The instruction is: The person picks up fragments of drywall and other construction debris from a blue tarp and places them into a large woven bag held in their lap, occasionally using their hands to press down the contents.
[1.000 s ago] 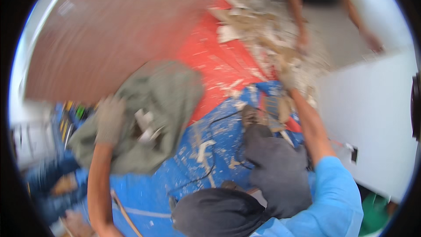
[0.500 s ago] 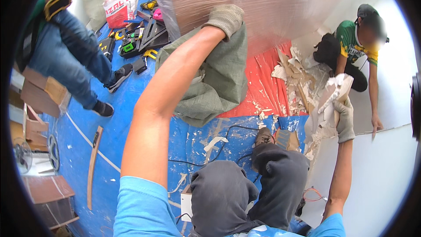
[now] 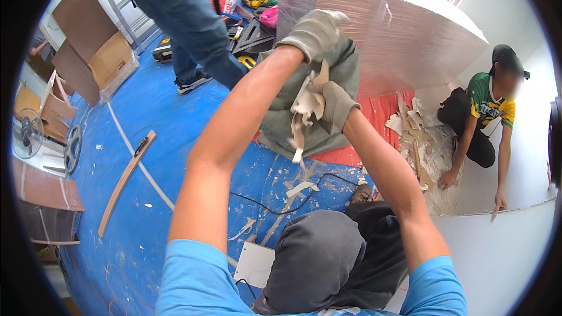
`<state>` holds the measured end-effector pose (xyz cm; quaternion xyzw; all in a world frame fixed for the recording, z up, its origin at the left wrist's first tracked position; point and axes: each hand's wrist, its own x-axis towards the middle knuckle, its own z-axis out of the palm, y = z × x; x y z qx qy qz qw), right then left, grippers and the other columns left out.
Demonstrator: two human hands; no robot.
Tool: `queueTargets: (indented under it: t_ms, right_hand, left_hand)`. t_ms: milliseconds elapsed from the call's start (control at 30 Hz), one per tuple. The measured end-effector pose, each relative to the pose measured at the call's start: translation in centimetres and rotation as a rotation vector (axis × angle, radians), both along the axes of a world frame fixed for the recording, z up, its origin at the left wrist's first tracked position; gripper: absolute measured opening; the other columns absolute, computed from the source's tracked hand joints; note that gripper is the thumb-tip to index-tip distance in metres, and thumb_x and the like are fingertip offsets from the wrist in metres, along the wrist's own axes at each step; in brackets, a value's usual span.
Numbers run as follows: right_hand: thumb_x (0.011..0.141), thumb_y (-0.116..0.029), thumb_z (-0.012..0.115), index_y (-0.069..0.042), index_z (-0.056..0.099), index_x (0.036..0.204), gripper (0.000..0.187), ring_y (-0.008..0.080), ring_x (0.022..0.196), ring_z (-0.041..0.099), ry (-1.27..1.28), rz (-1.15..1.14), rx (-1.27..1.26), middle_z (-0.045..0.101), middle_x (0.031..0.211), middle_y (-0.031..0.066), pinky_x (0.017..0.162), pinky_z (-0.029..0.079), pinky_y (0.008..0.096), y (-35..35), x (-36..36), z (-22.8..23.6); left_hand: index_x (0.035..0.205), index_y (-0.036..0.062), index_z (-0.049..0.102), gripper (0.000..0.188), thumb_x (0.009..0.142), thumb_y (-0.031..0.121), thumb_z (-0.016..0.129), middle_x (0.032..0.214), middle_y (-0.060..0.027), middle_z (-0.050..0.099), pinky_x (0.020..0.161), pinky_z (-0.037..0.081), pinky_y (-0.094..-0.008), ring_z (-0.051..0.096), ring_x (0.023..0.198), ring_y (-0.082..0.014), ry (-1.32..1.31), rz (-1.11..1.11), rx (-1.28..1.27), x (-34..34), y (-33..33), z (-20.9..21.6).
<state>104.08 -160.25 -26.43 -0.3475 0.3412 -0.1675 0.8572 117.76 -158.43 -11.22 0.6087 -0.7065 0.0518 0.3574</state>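
My left hand (image 3: 313, 34), in a pale work glove, is closed on the upper edge of a grey-green woven sack (image 3: 278, 123) and holds it up. My right hand (image 3: 336, 106), gloved too, is in front of the sack, closed around a bunch of torn off-white board scraps (image 3: 307, 102). Strips of the scraps dangle below the fingers. The sack's mouth is mostly hidden behind my hands. To the right, a heap of similar torn scraps (image 3: 414, 126) lies partly on a red sheet (image 3: 342, 155).
A crouching person (image 3: 492, 105) at right touches a large white panel (image 3: 497, 257). Another person (image 3: 181, 17) stands at left, near tools. A film-wrapped panel (image 3: 386, 35) rises behind the sack. A black cable (image 3: 272, 209) and wooden strip (image 3: 126, 184) lie on blue sheeting (image 3: 158, 222).
My right hand has brought the scraps from the right over to the sack. My left hand still grips the sack. The standing person has shifted, and the crouching person's hand now reaches down beside the heap.
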Motion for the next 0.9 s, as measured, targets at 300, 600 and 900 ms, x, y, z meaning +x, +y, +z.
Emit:
queueTargets:
  t_ms: [300,600,900]
  right_hand:
    - [0.098,-0.022,0.06,-0.002,0.06,0.127,0.035,0.0321,0.098,0.072,0.058,0.206,-0.208,0.072,0.112,0.0187,0.081,0.058,0.0451,-1.9,-1.2,-2.3]
    - [0.086,-0.029,0.072,-0.01,0.059,0.139,0.058,0.0383,0.119,0.066,1.166,0.143,-1.405,0.067,0.131,0.0214,0.103,0.05,0.0477,-6.3,-2.6,-6.9]
    - [0.087,-0.04,0.069,-0.008,0.069,0.124,0.049,0.0447,0.106,0.069,1.055,0.15,-1.629,0.074,0.111,0.0239,0.096,0.054,0.0497,-0.7,-4.0,7.9]
  left_hand:
    - [0.146,0.0004,0.042,0.088,0.076,0.03,0.086,0.145,-0.0323,0.046,0.108,0.044,-0.0522,0.05,0.132,-0.0423,0.948,1.273,0.122,-1.3,13.1,-16.8]
    - [0.098,0.0008,0.064,0.023,0.076,-0.006,0.064,0.095,-0.0103,0.066,0.077,0.054,-0.0367,0.066,0.089,-0.0237,0.829,0.411,-0.132,-10.0,17.2,-17.9]
    - [0.103,0.0017,0.061,0.026,0.078,-0.006,0.062,0.094,-0.0076,0.066,0.071,0.054,-0.0315,0.066,0.085,-0.0188,1.868,0.462,-0.202,-8.2,21.6,-18.5]
